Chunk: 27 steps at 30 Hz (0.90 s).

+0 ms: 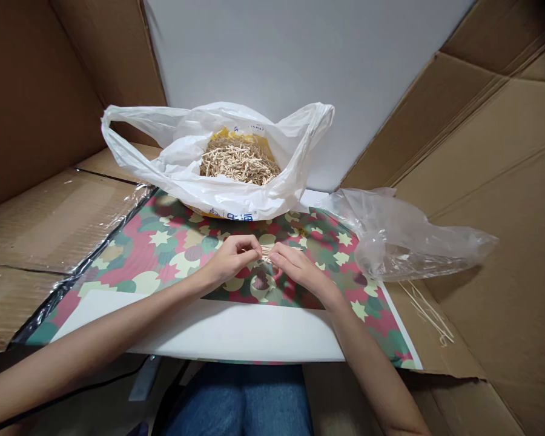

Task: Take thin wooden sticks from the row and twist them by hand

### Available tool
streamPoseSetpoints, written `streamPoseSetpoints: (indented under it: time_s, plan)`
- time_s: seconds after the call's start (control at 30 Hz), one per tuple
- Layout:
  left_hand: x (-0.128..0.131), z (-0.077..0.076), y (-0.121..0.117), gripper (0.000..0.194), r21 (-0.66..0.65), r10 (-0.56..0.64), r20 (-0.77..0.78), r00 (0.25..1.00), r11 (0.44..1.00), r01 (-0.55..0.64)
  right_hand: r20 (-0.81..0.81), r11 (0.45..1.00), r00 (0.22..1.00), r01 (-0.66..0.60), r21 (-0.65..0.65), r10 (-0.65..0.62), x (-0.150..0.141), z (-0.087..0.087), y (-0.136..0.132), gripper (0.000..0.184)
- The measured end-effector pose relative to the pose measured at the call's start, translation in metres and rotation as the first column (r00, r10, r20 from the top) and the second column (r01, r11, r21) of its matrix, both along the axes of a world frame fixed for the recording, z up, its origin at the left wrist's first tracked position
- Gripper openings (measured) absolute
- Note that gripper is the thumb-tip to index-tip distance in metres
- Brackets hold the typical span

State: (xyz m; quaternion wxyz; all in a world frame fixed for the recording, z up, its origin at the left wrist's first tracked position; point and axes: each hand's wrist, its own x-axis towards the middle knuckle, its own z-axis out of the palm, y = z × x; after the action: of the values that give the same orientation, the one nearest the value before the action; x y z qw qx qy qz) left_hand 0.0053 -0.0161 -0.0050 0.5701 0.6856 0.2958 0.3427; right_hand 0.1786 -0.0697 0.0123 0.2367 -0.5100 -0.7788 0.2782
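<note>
My left hand (233, 259) and my right hand (298, 266) meet over the middle of the patterned sheet, their fingertips almost touching. Between them is a small bundle of thin, pale sticks (266, 251), pinched from both sides. The fingers cover much of the bundle, and a few stick ends show past the right hand. Just beyond the hands stands a white plastic bag (181, 154) with its mouth open and its handles spread. Inside it lies a heap of short, pale, twig-like pieces (240, 160).
To the right is a crumpled clear plastic bag (404, 242). Several long thin sticks (429, 312) lie below it on cardboard. A white sheet (236, 330) runs along the near edge of the camouflage-patterned sheet (140, 266). Cardboard walls (495, 169) rise at both sides.
</note>
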Motion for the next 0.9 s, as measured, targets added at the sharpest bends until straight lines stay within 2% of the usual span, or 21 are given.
streamPoseSetpoints:
  time_s: [0.13,0.27,0.4,0.5,0.6,0.7,0.9]
  plan:
    - [-0.001,0.001,0.001,0.011,-0.004,-0.039,-0.012,0.999,0.999,0.039,-0.11,0.992,0.989,-0.107,-0.069,0.099,0.005,-0.002,0.005,0.027]
    - [-0.003,0.003,0.002,0.009,0.033,-0.072,0.005,0.997,0.997,0.071,-0.191,0.993,0.981,-0.058,-0.105,0.037,0.005,-0.006,0.007,0.025]
    - [-0.004,0.005,-0.002,0.021,0.245,-0.153,-0.06,0.986,0.956,0.163,-0.3,0.986,0.953,-0.081,-0.143,0.034,0.003,-0.007,0.006,0.027]
    - [-0.005,0.006,-0.006,0.016,0.412,-0.094,-0.133,0.987,0.9,0.141,-0.403,0.97,0.914,-0.134,-0.202,0.042,0.001,-0.006,0.005,0.027]
    - [-0.006,0.008,-0.007,0.012,0.486,-0.042,-0.178,0.983,0.865,0.125,-0.473,0.959,0.88,-0.163,-0.234,0.034,0.0,-0.006,0.005,0.024]
    - [-0.007,0.009,-0.007,0.013,0.483,-0.042,-0.195,0.98,0.865,0.133,-0.482,0.967,0.876,-0.133,-0.215,0.013,0.0,-0.006,0.006,0.019]
    - [-0.005,0.008,-0.009,0.014,0.393,-0.13,-0.169,0.977,0.9,0.188,-0.491,0.969,0.871,-0.127,-0.212,0.007,-0.001,-0.007,0.005,0.014]
